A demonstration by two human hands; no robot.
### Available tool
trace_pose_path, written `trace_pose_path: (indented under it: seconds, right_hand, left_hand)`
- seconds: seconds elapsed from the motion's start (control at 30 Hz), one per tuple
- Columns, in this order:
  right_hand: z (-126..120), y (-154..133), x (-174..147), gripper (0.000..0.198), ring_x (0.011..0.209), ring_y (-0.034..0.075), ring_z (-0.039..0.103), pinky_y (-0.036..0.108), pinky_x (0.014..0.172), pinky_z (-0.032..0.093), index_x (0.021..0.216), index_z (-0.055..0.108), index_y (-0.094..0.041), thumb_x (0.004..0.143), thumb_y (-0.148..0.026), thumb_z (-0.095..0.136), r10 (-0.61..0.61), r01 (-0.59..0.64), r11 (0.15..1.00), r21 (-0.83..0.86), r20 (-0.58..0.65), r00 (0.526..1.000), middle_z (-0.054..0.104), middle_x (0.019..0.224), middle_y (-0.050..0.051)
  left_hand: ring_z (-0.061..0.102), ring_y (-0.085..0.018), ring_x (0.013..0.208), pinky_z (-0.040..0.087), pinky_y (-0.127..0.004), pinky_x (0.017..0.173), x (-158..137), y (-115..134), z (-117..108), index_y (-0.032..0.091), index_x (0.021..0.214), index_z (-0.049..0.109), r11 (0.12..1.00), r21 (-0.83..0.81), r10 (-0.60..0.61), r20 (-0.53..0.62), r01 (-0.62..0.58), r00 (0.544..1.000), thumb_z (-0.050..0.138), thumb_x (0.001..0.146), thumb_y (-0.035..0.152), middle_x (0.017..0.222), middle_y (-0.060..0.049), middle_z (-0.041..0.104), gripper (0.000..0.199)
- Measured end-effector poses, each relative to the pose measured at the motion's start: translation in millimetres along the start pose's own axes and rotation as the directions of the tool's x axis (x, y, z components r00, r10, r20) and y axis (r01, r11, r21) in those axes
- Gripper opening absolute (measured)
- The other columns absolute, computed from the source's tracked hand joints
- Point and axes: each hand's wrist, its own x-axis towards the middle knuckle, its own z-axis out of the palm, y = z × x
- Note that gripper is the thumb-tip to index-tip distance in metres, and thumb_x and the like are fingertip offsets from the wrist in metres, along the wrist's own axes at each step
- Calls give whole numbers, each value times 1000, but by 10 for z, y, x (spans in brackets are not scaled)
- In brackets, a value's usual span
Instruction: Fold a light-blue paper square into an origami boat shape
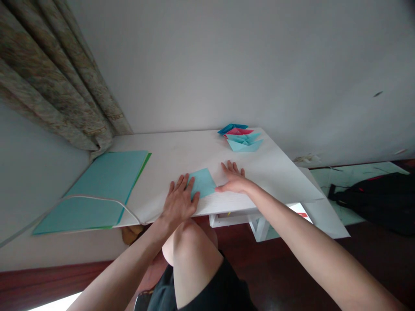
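A light blue sheet of folded paper (202, 183) lies flat on the white table (175, 151) near its front edge. My left hand (180, 196) rests flat over the paper's left side, fingers stretched out. On the other side, my right hand (234, 179) lies with fingers spread, its thumb at the paper's right corner. Neither hand is closed around anything. Behind the hands stand folded paper boats: a light blue boat (245, 142) in front, a pink boat (238, 131) and a dark blue boat (231, 127) behind it.
A stack of large light blue paper (103, 185) with green edges lies at the table's left, a white cable (94, 197) crossing it. A curtain (61, 77) hangs at the left. An open drawer (233, 218) sits under the front edge. A black bag (376, 198) lies at the right.
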Motion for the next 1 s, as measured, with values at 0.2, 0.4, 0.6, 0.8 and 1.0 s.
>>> trace_pose_path:
  seconds: [0.2,0.4,0.6,0.8,1.0]
  right_hand:
    - [-105,75,-29,117,145,27,-17,51,115,-5,153,1,-18,66,-47,73,-40,39,999,7,54,998,-15,159,11]
    - [20,42,16,119,146,28,-14,52,114,-8,154,0,-20,65,-74,60,24,-22,999,37,-53,998,-10,161,8]
    - [138,-230,78,134,144,37,-16,63,110,-8,153,-8,-18,56,-81,60,96,-94,995,25,-146,985,-13,160,13]
    - [142,-483,216,134,143,40,-16,66,107,-6,152,-12,-19,57,-82,59,124,-119,992,44,-148,981,-12,159,18]
    - [149,-524,283,144,142,40,-18,66,107,-7,151,-15,-18,49,-82,63,154,-149,988,46,-135,979,-15,158,21]
  left_hand:
    - [34,-35,139,31,-53,110,-10,0,-13,14,142,46,999,20,-25,11,25,1000,39,95,40,150,-18,38,54]
    - [31,-40,139,29,-64,105,-30,17,-19,28,143,44,998,21,-66,15,65,998,39,94,43,152,-11,36,51]
    - [28,-40,140,27,-66,104,-37,20,-28,37,143,41,998,23,-52,23,52,998,36,96,45,154,-9,33,49]
    - [25,-38,142,25,-63,108,-21,29,-44,18,148,35,995,42,-94,64,92,993,36,94,47,155,-11,30,61]
    - [20,-36,144,24,-61,110,-5,23,-21,6,147,32,993,34,-119,65,117,991,35,94,49,156,-14,26,68]
